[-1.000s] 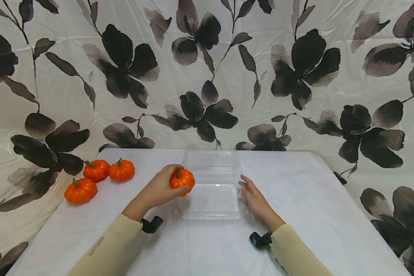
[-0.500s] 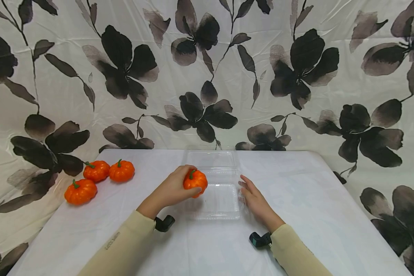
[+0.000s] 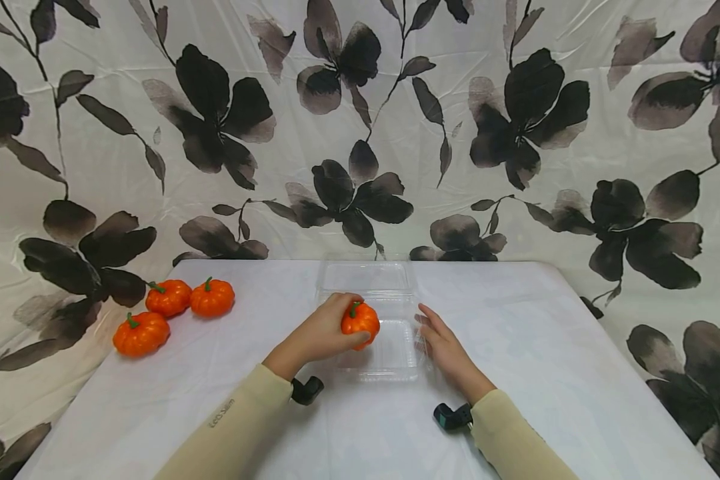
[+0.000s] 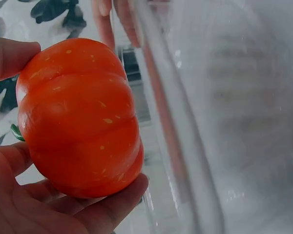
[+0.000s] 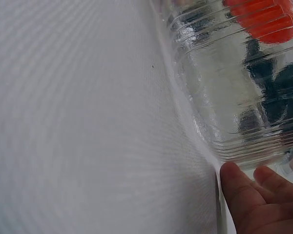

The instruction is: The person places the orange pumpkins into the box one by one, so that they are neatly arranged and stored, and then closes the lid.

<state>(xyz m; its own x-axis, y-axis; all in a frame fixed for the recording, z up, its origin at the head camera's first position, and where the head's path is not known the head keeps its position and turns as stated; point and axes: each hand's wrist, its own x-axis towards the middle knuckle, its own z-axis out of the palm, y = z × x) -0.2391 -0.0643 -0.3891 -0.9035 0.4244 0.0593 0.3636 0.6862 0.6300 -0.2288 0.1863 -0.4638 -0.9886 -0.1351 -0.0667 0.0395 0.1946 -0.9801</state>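
My left hand point(image 3: 319, 333) grips a small orange pumpkin point(image 3: 361, 325) with a green stem, thumb on the near side and fingers at the back. It is over the lidded clear plastic container point(image 3: 399, 371), whose lid lies folded back. The left wrist view shows the pumpkin point(image 4: 83, 122) large, with fingers spread around it. My right hand point(image 3: 453, 360) is at the container's right side, fingers extended. In the right wrist view its fingertips point(image 5: 232, 173) rest at the rim of the ribbed container point(image 5: 215, 92), and orange shows through the plastic.
Three more orange pumpkins sit at the table's far left: one nearer point(image 3: 141, 335), two behind it, the left one point(image 3: 168, 297) and the right one point(image 3: 213, 297). A white cloth point(image 3: 516, 320) covers the table. Behind it hangs a flowered curtain point(image 3: 396, 133).
My left hand has carried the pumpkin rightward, from the container's left edge to over its middle, and slightly nearer. My right hand has stayed at the container's right side.
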